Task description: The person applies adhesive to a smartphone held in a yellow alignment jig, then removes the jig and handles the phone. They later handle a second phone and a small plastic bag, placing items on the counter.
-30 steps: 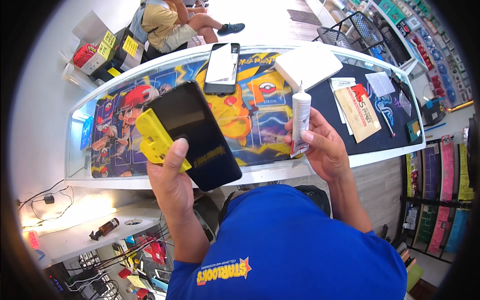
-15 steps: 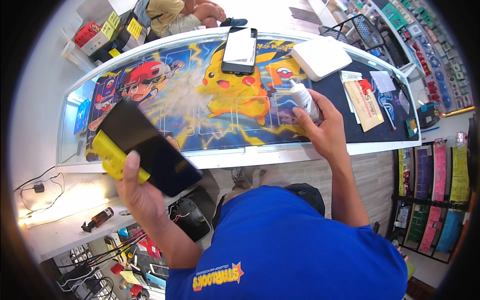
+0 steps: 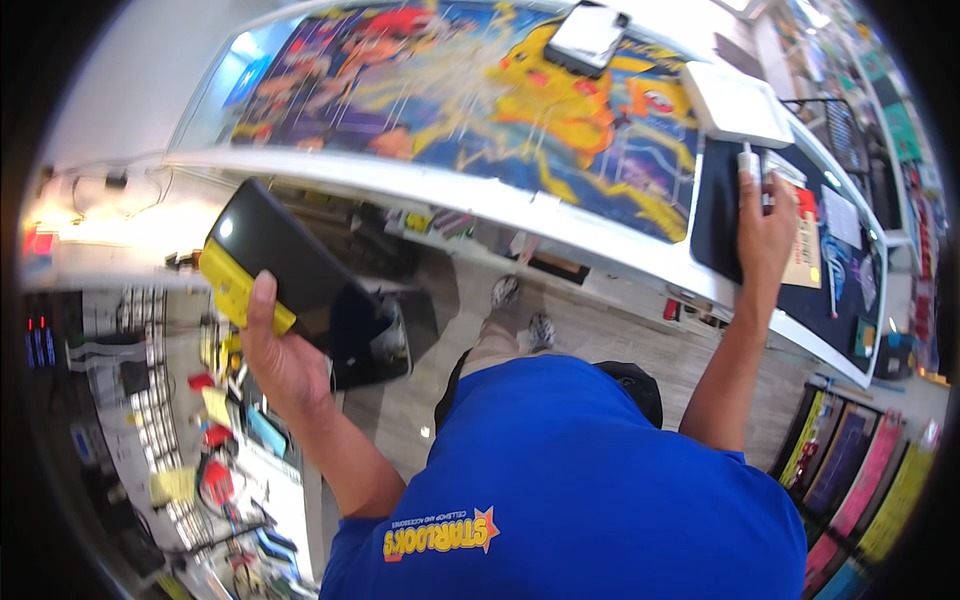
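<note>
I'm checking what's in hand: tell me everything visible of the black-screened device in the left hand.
The black-screened device is a flat, rectangular slab with a glossy, glass-like face, dark apart from a bright reflection near its upper-left end. It is held at a slant, its lower-right end hard to tell from the dark background. A yellow, plastic-looking piece lies along its lower-left side. The left hand grips both, thumb over the yellow piece.
</note>
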Demonstrator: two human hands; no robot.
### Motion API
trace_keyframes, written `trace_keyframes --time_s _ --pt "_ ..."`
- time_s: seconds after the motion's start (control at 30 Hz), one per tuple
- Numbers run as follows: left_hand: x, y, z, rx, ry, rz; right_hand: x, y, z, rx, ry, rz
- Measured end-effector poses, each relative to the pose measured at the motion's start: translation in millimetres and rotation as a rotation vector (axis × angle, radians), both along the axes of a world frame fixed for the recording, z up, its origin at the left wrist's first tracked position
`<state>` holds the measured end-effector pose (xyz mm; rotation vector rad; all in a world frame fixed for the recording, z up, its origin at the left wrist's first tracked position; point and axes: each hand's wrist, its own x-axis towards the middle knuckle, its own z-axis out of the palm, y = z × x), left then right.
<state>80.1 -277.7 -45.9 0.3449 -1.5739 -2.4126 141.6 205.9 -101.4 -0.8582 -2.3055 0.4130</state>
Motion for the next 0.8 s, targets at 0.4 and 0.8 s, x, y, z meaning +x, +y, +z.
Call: trace_keyframes --time_s 0.4,0.8 --pt "88.0 -43.5 -53.6 0.039 -0.107 0.221 24.5 -166.6 25.2 -0.774 0.077 1.123" --pt "107.2 -132.2 -106.4 0.006 -0.491 0.217 -28.3 -345.3 -156.6 -1.358 -0.515 1.172"
